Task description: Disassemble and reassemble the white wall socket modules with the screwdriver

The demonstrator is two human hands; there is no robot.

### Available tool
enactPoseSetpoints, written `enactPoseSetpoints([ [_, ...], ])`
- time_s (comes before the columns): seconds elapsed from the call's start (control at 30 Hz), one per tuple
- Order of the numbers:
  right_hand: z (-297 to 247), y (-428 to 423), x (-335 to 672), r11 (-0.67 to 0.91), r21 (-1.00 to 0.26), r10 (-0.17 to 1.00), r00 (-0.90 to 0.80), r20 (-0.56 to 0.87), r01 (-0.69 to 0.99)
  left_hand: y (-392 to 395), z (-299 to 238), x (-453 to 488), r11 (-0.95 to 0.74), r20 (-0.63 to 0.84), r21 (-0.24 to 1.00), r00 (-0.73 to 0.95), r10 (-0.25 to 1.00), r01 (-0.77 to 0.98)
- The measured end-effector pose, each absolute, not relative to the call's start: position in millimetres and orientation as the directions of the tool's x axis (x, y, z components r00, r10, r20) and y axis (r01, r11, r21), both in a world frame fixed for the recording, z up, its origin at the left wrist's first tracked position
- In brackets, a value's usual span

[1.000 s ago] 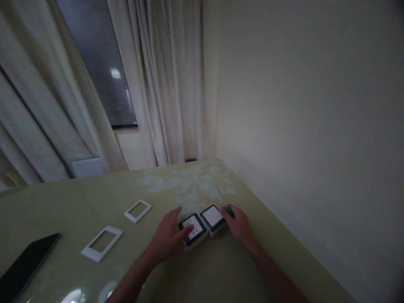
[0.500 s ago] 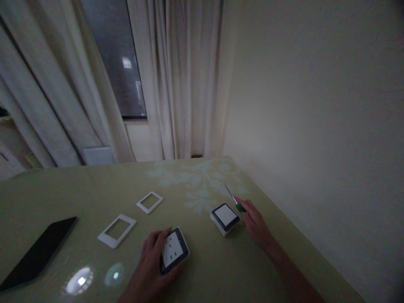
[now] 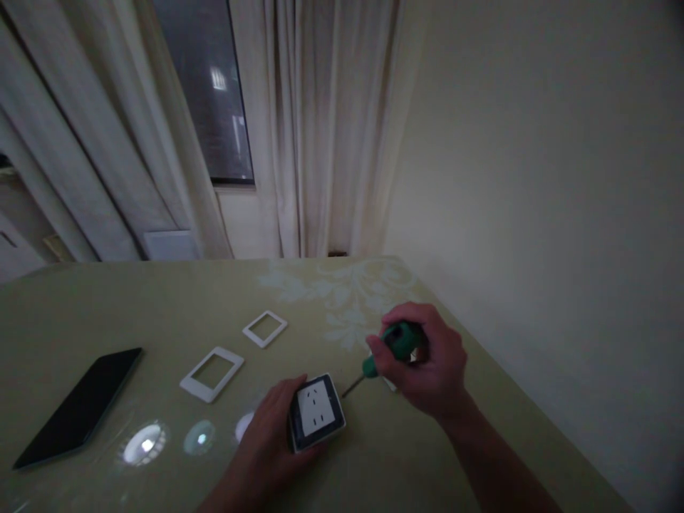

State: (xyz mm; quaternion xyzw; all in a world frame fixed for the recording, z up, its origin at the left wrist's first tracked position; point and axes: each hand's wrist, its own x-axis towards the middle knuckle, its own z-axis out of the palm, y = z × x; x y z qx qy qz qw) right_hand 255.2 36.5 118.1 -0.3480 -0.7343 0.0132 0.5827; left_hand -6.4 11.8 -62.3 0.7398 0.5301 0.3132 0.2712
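Note:
My left hand (image 3: 270,442) grips a wall socket module (image 3: 316,411), white face with slots in a dark frame, resting on the green table (image 3: 107,306). My right hand (image 3: 427,363) is closed round a green-handled screwdriver (image 3: 387,349), its metal tip pointing down-left and ending just right of the socket. A second module is almost fully hidden behind my right hand; only a white sliver (image 3: 390,385) shows.
Two white rectangular cover frames lie on the table, a larger one (image 3: 212,373) and a smaller one (image 3: 264,328). A dark phone or tablet (image 3: 80,406) lies at the left. Curtains, a window and a bare wall bound the table's far and right sides.
My left hand drew the socket module away from the second one and toward me. My right hand lifted the screwdriver off the table and turned its tip toward the socket.

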Motion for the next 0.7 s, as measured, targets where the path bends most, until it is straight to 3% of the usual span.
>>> enactPoseSetpoints([
  [0.27,98.0,45.3,202.9,0.783,-0.495,0.603,-0.261,0.754,0.376,-0.1,-53.6,4.5,-0.456,0.187,0.664,0.459,0.869,0.593],
  [0.7,73.4,54.4,196.1,0.754,-0.578,0.657,-0.344,0.671,0.311,-4.3,-81.8,2.7,-0.492,0.263,0.616,0.428,0.864,0.615],
])
